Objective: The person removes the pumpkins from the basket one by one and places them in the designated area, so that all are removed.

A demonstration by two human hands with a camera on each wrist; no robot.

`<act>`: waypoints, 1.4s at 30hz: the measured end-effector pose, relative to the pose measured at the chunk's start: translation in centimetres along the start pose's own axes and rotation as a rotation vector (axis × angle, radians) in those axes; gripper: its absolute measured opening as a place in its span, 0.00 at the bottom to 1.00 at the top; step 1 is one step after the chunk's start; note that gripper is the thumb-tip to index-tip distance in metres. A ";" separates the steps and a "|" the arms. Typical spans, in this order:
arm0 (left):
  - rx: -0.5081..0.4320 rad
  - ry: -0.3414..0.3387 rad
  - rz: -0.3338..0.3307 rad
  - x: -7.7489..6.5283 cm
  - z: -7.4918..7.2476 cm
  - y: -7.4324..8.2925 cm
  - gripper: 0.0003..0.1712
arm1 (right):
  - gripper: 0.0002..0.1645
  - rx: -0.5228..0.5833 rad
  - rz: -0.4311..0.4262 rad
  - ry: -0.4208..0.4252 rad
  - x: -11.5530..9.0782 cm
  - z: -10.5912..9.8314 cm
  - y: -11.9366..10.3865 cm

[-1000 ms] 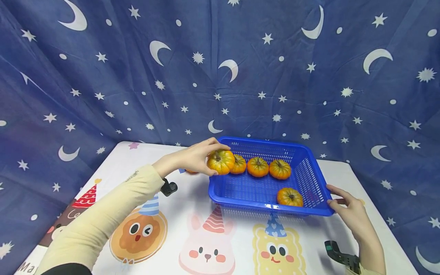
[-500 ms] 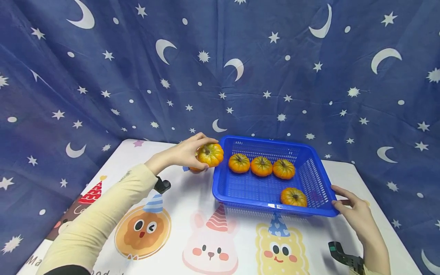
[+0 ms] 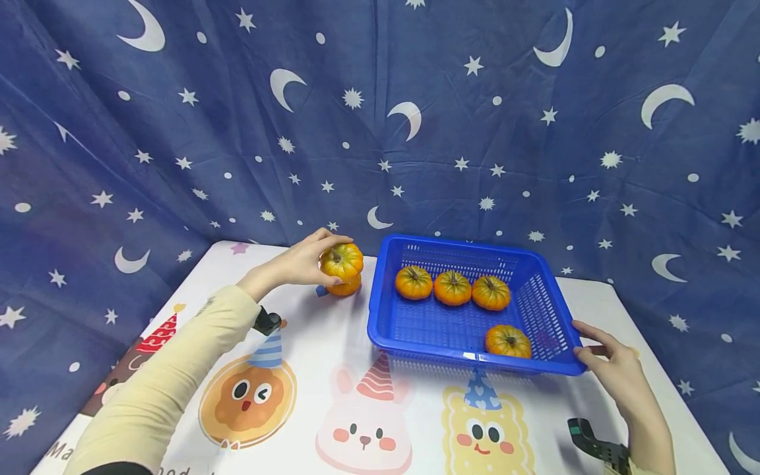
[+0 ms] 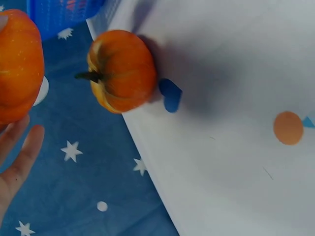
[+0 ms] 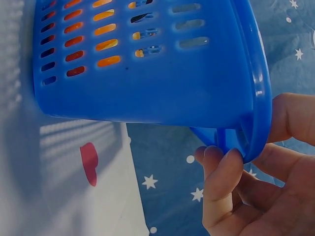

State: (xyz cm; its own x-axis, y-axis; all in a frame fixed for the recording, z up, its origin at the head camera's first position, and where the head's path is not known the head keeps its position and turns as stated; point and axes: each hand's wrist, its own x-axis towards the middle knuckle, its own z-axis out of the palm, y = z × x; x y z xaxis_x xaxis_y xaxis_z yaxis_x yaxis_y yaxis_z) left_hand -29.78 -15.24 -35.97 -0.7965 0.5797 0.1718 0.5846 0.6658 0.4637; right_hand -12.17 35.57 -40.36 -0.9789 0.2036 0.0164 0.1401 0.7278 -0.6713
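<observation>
The left hand (image 3: 299, 258) pinches the held pumpkin (image 3: 344, 259) between thumb and fingers; the wrap on its far side cannot be confirmed, as the left wrist view crops it. The held pumpkin is positioned above the lower pumpkin (image 3: 346, 287), which rests on the tabletop (image 3: 320, 346) to the left of the blue basket (image 3: 430, 323). The left wrist view shows a gap between the two. The right hand (image 3: 617, 373) pinches the basket rim at its right side. Inside, three pumpkins (image 3: 452, 289) form a row toward the far wall; a fourth pumpkin (image 3: 508, 342) sits near right. Step in hand, as judged: aligning the held pumpkin over the lower one. The next move calls for a level, controlled grip.
</observation>
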 end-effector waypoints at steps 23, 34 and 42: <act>0.016 0.115 -0.114 -1.7 1.1 -5.4 0.47 | 0.30 0.004 -0.004 0.011 0.0 0.0 0.1; 0.004 0.116 -0.199 -2.1 2.0 -6.9 0.47 | 0.30 0.008 -0.002 0.014 0.0 0.1 0.2; 0.013 0.112 -0.232 -2.4 2.6 -7.9 0.47 | 0.30 0.011 -0.003 0.018 0.0 0.1 0.2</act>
State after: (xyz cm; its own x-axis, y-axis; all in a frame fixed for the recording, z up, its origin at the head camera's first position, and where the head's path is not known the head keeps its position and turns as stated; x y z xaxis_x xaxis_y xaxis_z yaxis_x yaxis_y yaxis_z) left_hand -32.10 -20.61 -42.32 -0.9211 0.3561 0.1576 0.3860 0.7813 0.4906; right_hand -12.14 35.63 -40.61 -0.9765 0.2131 0.0312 0.1357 0.7212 -0.6793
